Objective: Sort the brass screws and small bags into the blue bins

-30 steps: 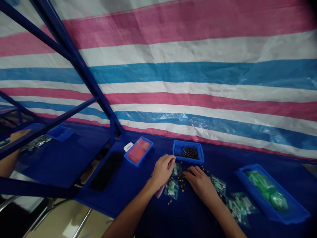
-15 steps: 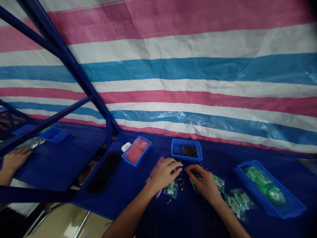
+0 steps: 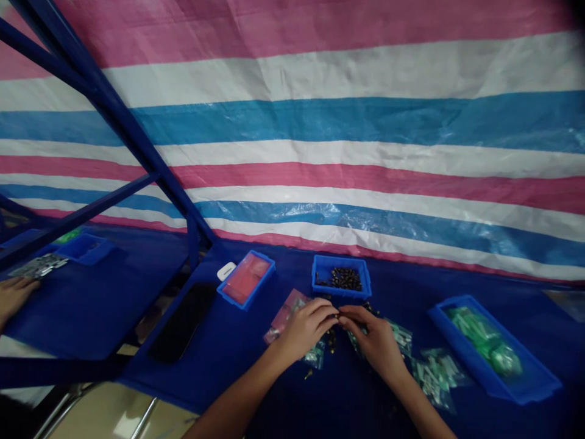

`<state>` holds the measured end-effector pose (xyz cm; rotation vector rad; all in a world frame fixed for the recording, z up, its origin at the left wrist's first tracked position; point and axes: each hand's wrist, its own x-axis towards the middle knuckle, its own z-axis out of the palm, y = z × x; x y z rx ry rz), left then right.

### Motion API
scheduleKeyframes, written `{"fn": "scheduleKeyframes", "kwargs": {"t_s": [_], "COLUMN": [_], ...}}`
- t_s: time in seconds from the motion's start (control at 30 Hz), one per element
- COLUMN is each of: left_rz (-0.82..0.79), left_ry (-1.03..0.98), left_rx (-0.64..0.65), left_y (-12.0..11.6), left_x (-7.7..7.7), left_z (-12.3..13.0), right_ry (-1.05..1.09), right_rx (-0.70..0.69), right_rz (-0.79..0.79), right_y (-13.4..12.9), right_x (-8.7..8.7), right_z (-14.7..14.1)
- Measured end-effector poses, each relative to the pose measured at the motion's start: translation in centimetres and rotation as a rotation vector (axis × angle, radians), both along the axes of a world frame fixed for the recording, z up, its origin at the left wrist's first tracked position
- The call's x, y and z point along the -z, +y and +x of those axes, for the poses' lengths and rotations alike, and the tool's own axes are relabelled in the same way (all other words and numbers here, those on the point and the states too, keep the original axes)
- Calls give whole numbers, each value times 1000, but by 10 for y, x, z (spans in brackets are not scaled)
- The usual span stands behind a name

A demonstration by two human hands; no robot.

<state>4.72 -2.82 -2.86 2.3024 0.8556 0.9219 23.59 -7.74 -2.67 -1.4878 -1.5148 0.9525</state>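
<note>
My left hand [image 3: 307, 326] and my right hand [image 3: 372, 332] meet at the fingertips over the table, in front of a blue bin [image 3: 367, 291] of small dark brass-coloured pieces [image 3: 346, 278]. Both are closed in a pinch on something too small to make out. Beneath my left hand lie a pink plastic bag [image 3: 284, 317] and a clear bag of parts [image 3: 316, 356]. Several loose dark pieces [image 3: 331, 341] lie between the hands, and one small brass piece [image 3: 308, 373] sits nearer me. More clear bags [image 3: 401, 337] lie by my right hand.
A blue bin [image 3: 525, 390] with green bags stands at right, beside filled clear bags [image 3: 436, 378]. On the left are a bin of pink bags [image 3: 248, 279], a white case [image 3: 226, 271] and a black phone [image 3: 183, 323]. Another person's hand [image 3: 16, 299] is beyond the blue frame [image 3: 137, 146].
My hands were slightly apart and have come together at the fingertips. The whole view has shifted a little, so most things appear slightly further left.
</note>
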Motion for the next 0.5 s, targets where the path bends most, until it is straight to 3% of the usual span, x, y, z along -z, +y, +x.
{"fn": "scheduleKeyframes", "kwargs": {"t_s": [0.2,0.33,0.5], "left_rz": [32,65,162], "left_ry": [9,61,125], "left_rx": [-23,-20,-158], "left_y": [-1,-1,7], "left_x": [1,-4,-11], "left_z": [2,1,-7], "right_ry": [-145,-156,-184], "right_rx": [-15,-37,-33], "right_rz": [164,143,186], "right_y": [-1,-2,-2], "right_x": [-10,-12,-10], "right_z": [-2,-3,1]}}
